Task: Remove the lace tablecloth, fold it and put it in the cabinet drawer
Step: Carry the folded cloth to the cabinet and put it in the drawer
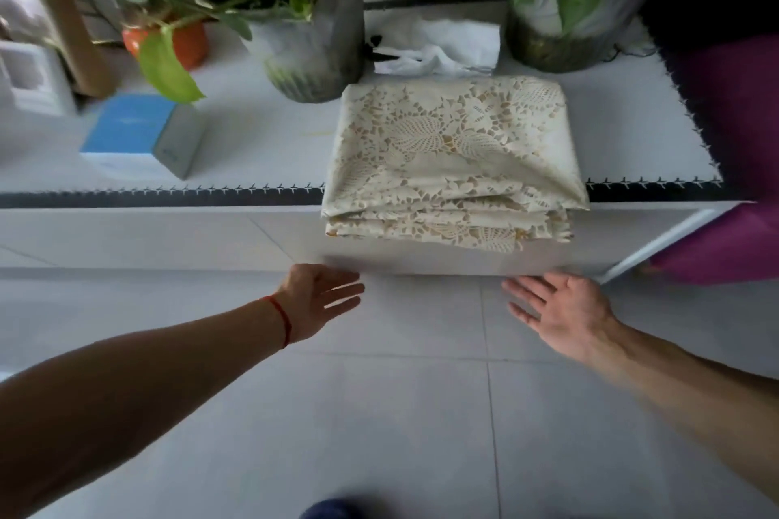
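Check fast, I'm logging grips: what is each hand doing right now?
Left hand: open, fingers straight, holding nothing.
Right hand: open, fingers spread, holding nothing.

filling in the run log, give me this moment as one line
stage: folded, not stowed | lace tablecloth: on cabinet top, overhanging front edge | left hand: open, low at cabinet front | right hand: open, same | drawer: shut

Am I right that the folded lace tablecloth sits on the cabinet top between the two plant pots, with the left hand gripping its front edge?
Not quite. The head view shows the left hand open below the lace tablecloth, holding nothing. The right hand is open too. The rest holds.
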Available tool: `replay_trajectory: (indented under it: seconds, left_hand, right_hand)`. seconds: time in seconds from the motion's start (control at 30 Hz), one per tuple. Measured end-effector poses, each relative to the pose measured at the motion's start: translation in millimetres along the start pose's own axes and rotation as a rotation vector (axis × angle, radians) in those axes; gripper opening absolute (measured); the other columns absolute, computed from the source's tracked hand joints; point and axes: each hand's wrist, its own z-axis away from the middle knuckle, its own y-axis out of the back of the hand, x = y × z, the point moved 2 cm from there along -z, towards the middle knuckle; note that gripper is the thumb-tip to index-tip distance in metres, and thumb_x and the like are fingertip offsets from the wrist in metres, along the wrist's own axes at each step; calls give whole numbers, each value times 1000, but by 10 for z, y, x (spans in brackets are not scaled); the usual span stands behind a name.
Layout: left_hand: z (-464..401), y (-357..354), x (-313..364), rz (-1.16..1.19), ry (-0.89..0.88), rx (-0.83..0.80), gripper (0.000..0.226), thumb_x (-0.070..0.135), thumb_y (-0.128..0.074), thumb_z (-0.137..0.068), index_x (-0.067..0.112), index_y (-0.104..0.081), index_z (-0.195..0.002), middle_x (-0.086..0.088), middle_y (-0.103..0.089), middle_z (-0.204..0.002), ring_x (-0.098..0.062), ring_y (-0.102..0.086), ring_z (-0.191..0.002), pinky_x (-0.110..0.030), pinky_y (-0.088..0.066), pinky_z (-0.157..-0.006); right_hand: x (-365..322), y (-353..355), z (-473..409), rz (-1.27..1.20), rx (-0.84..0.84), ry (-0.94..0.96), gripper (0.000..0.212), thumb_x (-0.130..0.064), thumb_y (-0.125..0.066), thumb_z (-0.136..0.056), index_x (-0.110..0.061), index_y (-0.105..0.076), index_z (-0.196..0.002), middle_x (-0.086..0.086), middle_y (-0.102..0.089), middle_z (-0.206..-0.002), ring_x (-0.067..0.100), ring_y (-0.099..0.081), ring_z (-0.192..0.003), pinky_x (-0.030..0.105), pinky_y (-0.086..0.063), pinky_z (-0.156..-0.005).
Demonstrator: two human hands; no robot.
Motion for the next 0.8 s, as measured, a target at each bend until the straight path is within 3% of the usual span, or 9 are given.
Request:
replay_trajectory:
  seconds: [0.13, 0.27, 0.33, 0.4, 0.53, 0.63, 0.7, 0.77, 0.8]
  left_hand:
    - [163, -141, -93, 236, -26, -33, 25, 1, -37, -95, -1, -52, -115, -24, -56, -126, -44, -61, -122, -57, -53, -96]
    - [91, -111, -65, 617, -40, -63, 47, 8, -37, -92, 1, -37, -139, -27, -43, -144, -50, -47, -133, -67, -42, -106]
    - [37, -31, -48, 672, -13, -110, 62, 12, -38, -91, 5, -25, -151, -33, -36, -151, -57, -40, -137, -69, -38, -108]
    - [80, 24, -63, 683, 8, -138, 68, 15, -38, -93, 7, -17, -157, -37, -31, -155, -59, -38, -137, -69, -36, -110]
    - [255, 154, -303, 630, 47, -49, 54, 16, -35, -98, -5, -31, -148, -41, -42, -146, -57, -49, -129, -63, -44, -103]
    - [387, 421, -453, 389, 10, 102, 28, 13, -35, -97, -1, -47, -118, -37, -55, -130, -48, -60, -111, -55, -52, -91]
    - [526, 622, -330, 189, -126, 262, 19, 16, -39, -95, 6, -54, -101, -25, -58, -116, -35, -62, -91, -47, -52, -89]
    - [739, 722, -45, 81, -342, 345, 17, 19, -47, -93, 13, -61, -88, -16, -63, -106, -27, -61, -81, -38, -53, -82]
    - [878, 719, 127, 36, -492, 348, 14, 20, -51, -88, 16, -65, -85, -13, -66, -100, -27, -62, -82, -34, -53, -77]
  right_hand:
    - [74, -192, 209, -277, 57, 54, 51, -24, -31, -104, -4, -49, -147, 19, -50, -156, 37, -47, -145, 57, -30, -121]
    - [156, -250, 244, -363, 35, 95, 55, -30, -31, -100, -10, -55, -145, 16, -60, -144, 40, -49, -132, 62, -23, -124]
    - [90, -222, 237, -262, -16, 101, 44, -22, -38, -91, -11, -63, -125, 14, -63, -138, 39, -54, -127, 63, -30, -120]
    - [73, -218, 236, -163, -71, 80, 22, -9, -40, -77, -15, -57, -89, 11, -67, -132, 38, -55, -130, 63, -36, -113]
    - [352, -54, 286, 26, -53, 26, 35, 13, -25, -86, -13, -42, -69, 10, -65, -117, 38, -58, -120, 58, -41, -111]
    - [555, 103, 586, 534, -22, -15, 25, 9, -35, -97, -6, -54, -92, 14, -61, -101, 33, -66, -90, 49, -52, -85]
    - [565, 117, 873, 1001, -136, 26, 21, 4, -42, -102, -7, -59, -109, 13, -64, -103, 28, -68, -84, 42, -54, -74]
    - [478, -13, 1211, 1331, -349, 239, 21, -6, -48, -102, -18, -66, -108, 1, -72, -103, 17, -72, -83, 34, -56, -73]
    - [401, -137, 1418, 1434, -443, 462, 21, -12, -51, -100, -25, -68, -103, -6, -74, -101, 11, -72, -83, 25, -56, -71]
